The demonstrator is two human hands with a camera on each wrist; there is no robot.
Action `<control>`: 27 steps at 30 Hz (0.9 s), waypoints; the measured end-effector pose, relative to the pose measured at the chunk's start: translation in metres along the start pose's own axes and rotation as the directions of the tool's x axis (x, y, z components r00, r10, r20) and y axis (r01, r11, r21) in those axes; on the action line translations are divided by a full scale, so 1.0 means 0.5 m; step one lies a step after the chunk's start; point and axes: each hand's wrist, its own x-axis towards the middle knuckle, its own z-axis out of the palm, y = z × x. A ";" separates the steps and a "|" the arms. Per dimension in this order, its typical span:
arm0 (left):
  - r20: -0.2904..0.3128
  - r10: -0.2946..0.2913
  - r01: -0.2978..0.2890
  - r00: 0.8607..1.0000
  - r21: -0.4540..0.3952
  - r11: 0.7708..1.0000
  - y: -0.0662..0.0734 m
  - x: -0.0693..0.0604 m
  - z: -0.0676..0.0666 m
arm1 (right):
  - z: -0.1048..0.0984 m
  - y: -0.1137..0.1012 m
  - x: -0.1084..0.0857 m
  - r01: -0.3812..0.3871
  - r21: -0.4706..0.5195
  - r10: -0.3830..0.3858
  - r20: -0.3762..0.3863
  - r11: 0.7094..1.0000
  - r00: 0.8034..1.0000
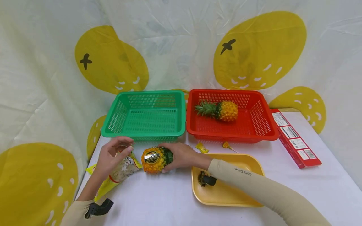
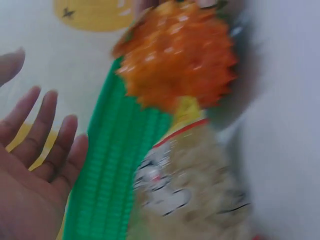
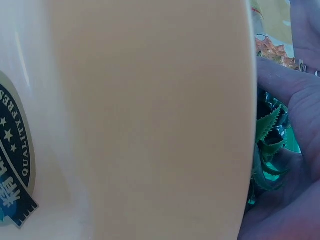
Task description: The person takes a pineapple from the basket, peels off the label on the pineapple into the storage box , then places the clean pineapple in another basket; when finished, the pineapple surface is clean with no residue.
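Observation:
A small pineapple [image 1: 151,160] with a spiky orange-yellow body and a dark label lies sideways above the white table. My right hand [image 1: 182,155] grips it at the leafy end. Green leaves [image 3: 267,135] show beside that palm in the right wrist view. To the left, a clear and yellow snack bag [image 1: 125,169] with pale contents rests on the table. My left hand [image 1: 108,157] hovers over this bag. In the left wrist view its fingers [image 2: 47,112] are spread, apart from the bag [image 2: 185,175] and holding nothing.
Behind the hands stand a green basket [image 1: 144,137] and a red basket [image 1: 232,137] with another pineapple [image 1: 228,110] inside. A yellow tray [image 1: 226,201] lies under my right forearm. Nearby are a yellow wrapper [image 1: 202,147], a lollipop [image 1: 226,145] and a red box [image 1: 295,139].

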 end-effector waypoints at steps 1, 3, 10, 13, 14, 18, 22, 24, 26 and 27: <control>0.031 -0.002 0.001 1.000 0.024 1.000 -0.004 -0.002 0.009 | 0.000 0.000 0.000 0.002 -0.001 -0.002 -0.001 1.000 1.000; 0.079 -0.009 0.004 0.997 0.066 0.998 -0.010 -0.005 0.026 | 0.000 0.001 0.000 0.005 0.000 -0.005 -0.003 1.000 1.000; 0.125 -0.066 0.039 0.990 0.211 0.977 -0.027 -0.020 0.073 | 0.001 0.000 -0.001 0.015 0.005 -0.015 -0.008 1.000 1.000; 0.138 -0.080 0.042 0.987 0.258 0.965 -0.034 -0.021 0.088 | 0.000 -0.001 -0.003 0.011 0.002 -0.011 -0.009 1.000 1.000; 0.145 -0.086 0.044 0.986 0.269 0.962 -0.038 -0.021 0.093 | 0.001 -0.001 -0.003 0.010 0.001 -0.010 -0.010 1.000 1.000; 0.170 -0.120 0.071 0.978 0.270 0.960 -0.045 -0.020 0.108 | 0.001 -0.001 -0.002 0.008 -0.005 -0.008 -0.009 1.000 1.000; 0.193 -0.141 0.085 0.971 0.275 0.958 -0.047 -0.018 0.120 | 0.002 -0.001 -0.002 0.008 -0.019 -0.008 -0.007 1.000 1.000; 0.206 -0.146 0.085 0.968 0.277 0.957 -0.046 -0.016 0.125 | 0.001 -0.001 -0.003 0.011 -0.026 -0.011 -0.005 1.000 1.000; 0.216 -0.149 0.085 0.965 0.277 0.957 -0.046 -0.014 0.130 | 0.001 0.001 -0.003 0.022 -0.030 -0.022 -0.001 0.999 1.000; 0.218 -0.155 0.092 0.964 0.273 0.958 -0.046 -0.013 0.131 | -0.001 0.002 -0.004 0.027 -0.031 -0.027 0.006 0.999 1.000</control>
